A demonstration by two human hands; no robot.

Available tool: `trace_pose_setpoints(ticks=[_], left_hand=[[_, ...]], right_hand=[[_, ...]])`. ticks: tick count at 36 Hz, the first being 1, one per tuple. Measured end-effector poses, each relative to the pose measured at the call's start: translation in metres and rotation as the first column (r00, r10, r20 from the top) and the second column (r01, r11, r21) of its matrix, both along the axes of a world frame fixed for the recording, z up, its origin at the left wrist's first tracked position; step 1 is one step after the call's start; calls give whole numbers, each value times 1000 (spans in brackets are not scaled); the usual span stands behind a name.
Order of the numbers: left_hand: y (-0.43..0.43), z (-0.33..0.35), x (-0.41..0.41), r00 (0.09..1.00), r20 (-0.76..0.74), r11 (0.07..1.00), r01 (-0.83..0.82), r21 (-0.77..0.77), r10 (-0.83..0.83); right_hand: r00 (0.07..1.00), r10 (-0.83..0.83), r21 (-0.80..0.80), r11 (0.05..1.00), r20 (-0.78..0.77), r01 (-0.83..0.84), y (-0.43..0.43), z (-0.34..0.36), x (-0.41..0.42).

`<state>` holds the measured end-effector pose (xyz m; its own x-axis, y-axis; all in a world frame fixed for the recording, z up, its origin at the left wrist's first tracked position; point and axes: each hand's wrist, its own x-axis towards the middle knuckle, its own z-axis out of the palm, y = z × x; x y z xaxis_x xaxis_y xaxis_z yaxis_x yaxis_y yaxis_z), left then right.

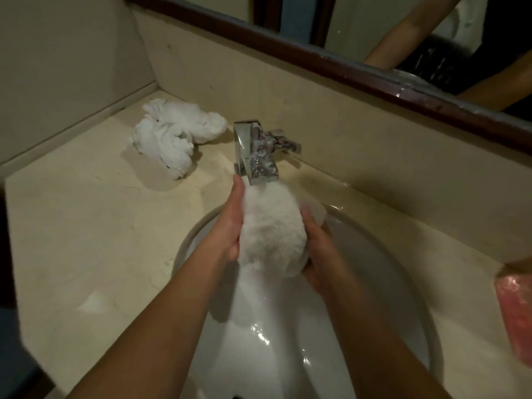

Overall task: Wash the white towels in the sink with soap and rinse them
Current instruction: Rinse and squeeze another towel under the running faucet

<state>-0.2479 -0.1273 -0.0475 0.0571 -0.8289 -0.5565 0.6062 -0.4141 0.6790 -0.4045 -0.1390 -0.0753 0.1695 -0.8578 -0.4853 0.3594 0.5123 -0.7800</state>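
cream marble-look stone counter (95, 226) runs into a corner on my left, with a matching beige backsplash (359, 156) behind it and a dark wood-framed mirror (316, 57) above that. the round white ceramic sink (383, 289) is sunk into the counter right in front of me, wet and shiny at the bottom. boxy chrome faucet (254, 152) sits at the back edge, spout pointing over the basin. lighting's pretty dim and yellowish.

over by the corner there's a twisted, wrung-looking white terry towel (172, 136) lying on the counter, well clear of the sink. on the far right edge of the counter is a pink soap bar in a clear crinkly wrapper (515, 309), partly cut off by the frame.

the fluffy white towel bundle (272, 231) i'm working on is above the basin, its top end just under the faucet spout, with a tail of it hanging down into the sink. my left hand (230, 226) is pressed along its left side, fingers pretty straight and pointing up toward the faucet. my right hand (319, 254) is cupped around the right side and underneath, fingers curled into the fabric. so it's squeezed between both hands. can't tell if water's actually running.
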Motion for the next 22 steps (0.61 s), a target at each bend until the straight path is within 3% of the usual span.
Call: trace_pose_setpoints(ticks=[3,7,13,22], left_hand=[[-1,-4,-1,995,97,1000,-11,-15,13],[-1,-34,4,992,118,999,-30,-19,32],[-13,-52,21,981,194,999,11,-39,-3],[1,-20,16,957,288,988,39,-150,6]], right_hand=[[982,-158,-99,984,-105,147,2,-7,1],[938,-265,-224,951,-224,215,6,-23,6],[932,-236,-348,928,-274,133,22,-25,10],[935,-202,-314,943,-292,106,34,-29,14]])
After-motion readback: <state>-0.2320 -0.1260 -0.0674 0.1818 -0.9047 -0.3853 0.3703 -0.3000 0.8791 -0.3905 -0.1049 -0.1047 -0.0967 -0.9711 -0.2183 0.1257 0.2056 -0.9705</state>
